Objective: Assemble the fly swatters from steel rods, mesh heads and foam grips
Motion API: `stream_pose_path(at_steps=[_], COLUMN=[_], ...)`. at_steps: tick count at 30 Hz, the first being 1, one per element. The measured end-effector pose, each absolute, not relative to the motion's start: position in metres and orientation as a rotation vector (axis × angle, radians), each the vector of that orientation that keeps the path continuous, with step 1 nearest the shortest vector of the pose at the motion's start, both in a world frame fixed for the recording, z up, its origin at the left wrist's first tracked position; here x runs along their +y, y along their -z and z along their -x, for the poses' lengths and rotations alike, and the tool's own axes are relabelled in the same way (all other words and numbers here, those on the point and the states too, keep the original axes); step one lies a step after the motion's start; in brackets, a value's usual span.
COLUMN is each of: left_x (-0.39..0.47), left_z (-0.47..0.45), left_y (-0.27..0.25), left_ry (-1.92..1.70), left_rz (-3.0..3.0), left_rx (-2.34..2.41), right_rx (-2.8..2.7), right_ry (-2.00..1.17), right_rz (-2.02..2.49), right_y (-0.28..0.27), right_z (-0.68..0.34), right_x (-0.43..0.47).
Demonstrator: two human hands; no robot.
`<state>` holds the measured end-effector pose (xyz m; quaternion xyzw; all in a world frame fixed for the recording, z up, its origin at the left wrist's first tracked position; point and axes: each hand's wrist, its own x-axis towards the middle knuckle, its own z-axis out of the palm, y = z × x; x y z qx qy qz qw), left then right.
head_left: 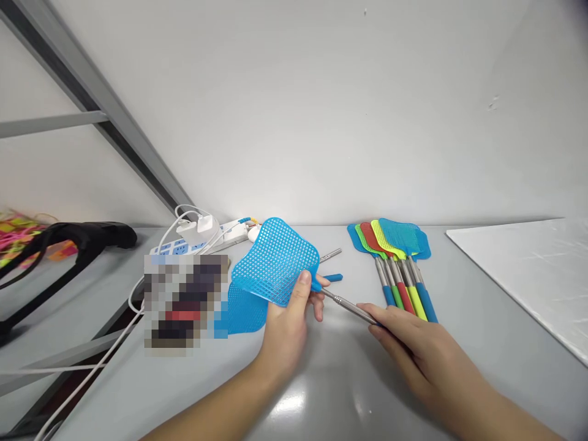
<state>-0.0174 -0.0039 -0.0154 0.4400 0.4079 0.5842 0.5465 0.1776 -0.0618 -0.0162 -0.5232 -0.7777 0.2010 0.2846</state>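
A blue fly swatter (pixel 278 260) with a mesh head and a metal telescopic rod is held up between my two hands. My left hand (pixel 294 312) is closed on the lower edge of the head near its neck, thumb on the front. Farther down, my right hand (pixel 413 343) wraps round the lower rod, and the handle is mostly hidden inside it. Beneath the held head lies another blue mesh swatter head (pixel 250 309), partly covered. Just behind my left hand are a metal rod end (pixel 331 254) and a blue plastic tip (pixel 334 278).
Several swatters with coloured handles (pixel 408 297) lie fanned side by side at the right. A white sheet (pixel 528 269) rests at the far right. At the left are a power strip (pixel 181 248) with cables, a blurred-out patch (pixel 186 306) and a black strap-like object (pixel 82 239).
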Motion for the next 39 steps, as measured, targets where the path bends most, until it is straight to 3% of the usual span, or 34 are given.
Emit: stream_pose_path(at_steps=[3,10,14,20,23,30,39], left_x=[-0.006,-0.007,-0.008,-0.009,-0.01,-0.012,-0.014], left_z=[0.019,0.018,0.014,0.015,0.016,0.013,0.01], left_y=[0.017,0.019,0.016,0.012,0.013,0.012,0.008], left_ry=[-1.314,-1.197,-1.165,-1.151,-1.131,-1.199,-1.212], left_rz=[-1.134,-1.182,-1.105,-1.151,-1.214,-1.303,-1.315], left_rx=[0.992,0.944,0.875,0.79,0.821,1.043,1.127], right_rx=[-1.957,-1.157,-0.879,-0.864,-1.099,-1.943,-2.233], right_ry=[-0.856,-2.003,-2.208,-2.235,-2.117,-0.973,-0.31], right_rz=[1.402,1.273,1.182,1.168,1.203,1.468,1.489], right_y=[0.006,-0.008,-0.009,-0.011,-0.013,-0.007,0.008], right_z=[-0.176,-0.179,-0.18,-0.181,-0.18,-0.17,-0.174], right_x=[-0.061,-0.058,-0.058,-0.057,-0.055,-0.057,-0.054])
